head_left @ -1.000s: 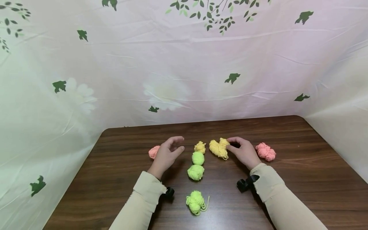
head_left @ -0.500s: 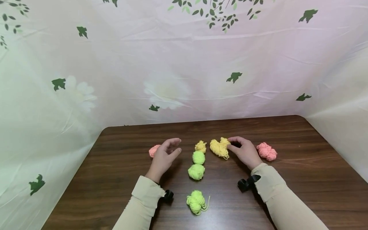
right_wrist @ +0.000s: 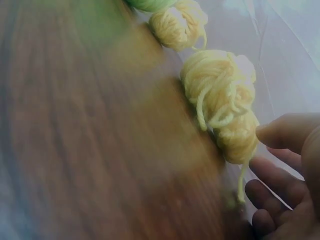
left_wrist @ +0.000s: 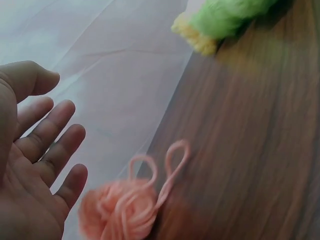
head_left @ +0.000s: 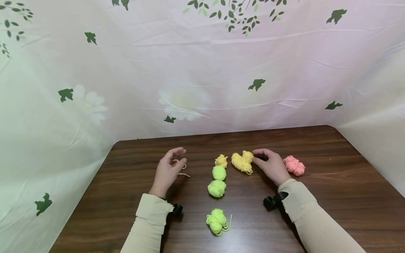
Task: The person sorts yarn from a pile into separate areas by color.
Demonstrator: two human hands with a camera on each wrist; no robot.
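My left hand (head_left: 167, 170) is on the left of the table, its fingers loosely spread. The peach yarn ball (left_wrist: 120, 210) lies beside its fingers in the left wrist view; the hand mostly hides it in the head view, where loose strands (head_left: 184, 174) show. My right hand (head_left: 270, 166) pinches the edge of a small yellow yarn ball (right_wrist: 237, 140) with thumb and index fingertips. Against that ball lies a larger yellow yarn ball (head_left: 241, 163). To their left, a smaller yellow ball (head_left: 221, 161) tops a column with two green balls (head_left: 219, 173).
A pink yarn ball (head_left: 294, 165) lies right of my right hand. Nearer the front, a separate green yarn ball (head_left: 217, 222) trails a loose strand. The dark wooden table (head_left: 126, 211) meets a printed cloth backdrop (head_left: 205, 70) along its far edge.
My left hand has moved left, from near the column to over the peach yarn ball, covering it. My right hand has stayed at the small yellow yarn ball.
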